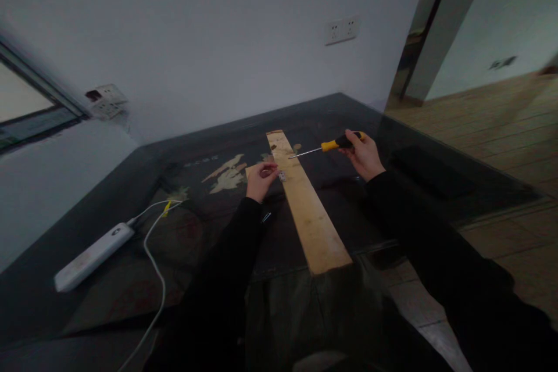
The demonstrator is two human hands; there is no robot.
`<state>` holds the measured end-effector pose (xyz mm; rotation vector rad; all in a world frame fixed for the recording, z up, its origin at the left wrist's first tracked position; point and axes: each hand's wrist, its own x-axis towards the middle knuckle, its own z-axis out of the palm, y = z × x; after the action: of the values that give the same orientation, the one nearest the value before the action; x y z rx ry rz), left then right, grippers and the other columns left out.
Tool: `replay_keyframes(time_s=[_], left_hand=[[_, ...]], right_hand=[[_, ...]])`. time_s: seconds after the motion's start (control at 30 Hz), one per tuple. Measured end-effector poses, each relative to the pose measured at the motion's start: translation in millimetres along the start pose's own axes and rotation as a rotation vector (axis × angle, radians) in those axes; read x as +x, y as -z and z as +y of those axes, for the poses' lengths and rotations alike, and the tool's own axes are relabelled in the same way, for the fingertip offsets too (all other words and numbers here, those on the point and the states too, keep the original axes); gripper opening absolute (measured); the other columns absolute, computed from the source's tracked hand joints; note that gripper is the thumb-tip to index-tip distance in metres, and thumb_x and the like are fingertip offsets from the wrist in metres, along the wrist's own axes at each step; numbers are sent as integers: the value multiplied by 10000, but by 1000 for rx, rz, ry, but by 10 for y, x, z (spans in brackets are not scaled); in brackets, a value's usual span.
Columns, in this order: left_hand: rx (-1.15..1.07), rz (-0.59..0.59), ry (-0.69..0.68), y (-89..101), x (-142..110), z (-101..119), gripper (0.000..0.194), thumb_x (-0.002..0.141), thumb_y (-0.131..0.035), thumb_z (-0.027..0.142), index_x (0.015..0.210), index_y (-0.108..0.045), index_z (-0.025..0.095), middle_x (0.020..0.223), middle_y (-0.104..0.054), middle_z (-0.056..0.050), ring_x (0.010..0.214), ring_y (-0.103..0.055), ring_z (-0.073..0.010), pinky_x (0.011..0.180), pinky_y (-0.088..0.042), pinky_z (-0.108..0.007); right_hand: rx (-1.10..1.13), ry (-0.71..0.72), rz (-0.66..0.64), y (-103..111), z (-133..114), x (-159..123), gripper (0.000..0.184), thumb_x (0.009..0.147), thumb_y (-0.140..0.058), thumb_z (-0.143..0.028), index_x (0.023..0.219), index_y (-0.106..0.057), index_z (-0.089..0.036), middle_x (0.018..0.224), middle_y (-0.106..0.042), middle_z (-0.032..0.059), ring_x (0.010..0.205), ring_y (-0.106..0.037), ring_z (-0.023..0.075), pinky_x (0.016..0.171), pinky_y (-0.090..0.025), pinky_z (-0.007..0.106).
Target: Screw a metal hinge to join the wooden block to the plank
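Observation:
A long wooden board (311, 215) lies on the dark table, its near end reaching the front edge by my lap. In my right hand (364, 155) is a screwdriver (330, 145) with a yellow and black handle. Its shaft points left and the tip is over the far half of the board; whether it touches the wood I cannot tell. My left hand (261, 181) is at the board's left side, thumb and fingers pinched together. A small metallic piece (282, 176) shows at those fingertips on the board; its kind is too small to make out.
On the left of the table (192, 244) lies a white power strip (95, 257) with a white cable (153, 270). Behind the table is a wall with a socket plate (342, 30). Another socket box (107, 100) is near the window. Tiled floor (492, 128) extends to the right.

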<state>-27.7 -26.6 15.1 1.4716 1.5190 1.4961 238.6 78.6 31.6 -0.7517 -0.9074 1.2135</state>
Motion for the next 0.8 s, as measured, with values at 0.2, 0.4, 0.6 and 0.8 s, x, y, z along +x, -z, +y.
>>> replay_keyframes(time_s=[0.2, 0.4, 0.6, 0.8], left_hand=[[-30, -2, -58, -15, -2, -45, 238, 669, -746, 261, 851, -640, 151, 811, -677, -30, 740, -656, -143, 744, -539, -290], [42, -41, -141, -67, -24, -72, 172, 697, -722, 207, 839, -643, 148, 813, -677, -41, 746, -659, -152, 731, -538, -282], [119, -74, -203, -92, -43, -134, 120, 734, -689, 176, 847, -656, 149, 839, -689, -54, 773, -667, -161, 766, -548, -308], [120, -87, -206, -104, -51, -158, 138, 743, -695, 185, 873, -659, 154, 848, -698, -52, 796, -680, -164, 794, -559, -318]], right_hand=[[14, -7, 13, -13, -15, -13, 356, 640, -784, -388, 798, -539, -184, 699, -591, -34, 543, -583, 70, 457, -512, 178], [11, -20, 27, -24, -34, -25, 336, 640, -782, -366, 794, -551, -176, 708, -594, -29, 535, -583, 71, 447, -511, 183], [-33, -2, 24, -14, -12, -14, 355, 654, -770, -408, 803, -536, -186, 725, -581, -32, 550, -574, 68, 464, -516, 184], [13, 61, -8, -28, -24, -2, 403, 629, -779, -456, 804, -532, -192, 707, -576, -41, 534, -566, 61, 468, -506, 176]])
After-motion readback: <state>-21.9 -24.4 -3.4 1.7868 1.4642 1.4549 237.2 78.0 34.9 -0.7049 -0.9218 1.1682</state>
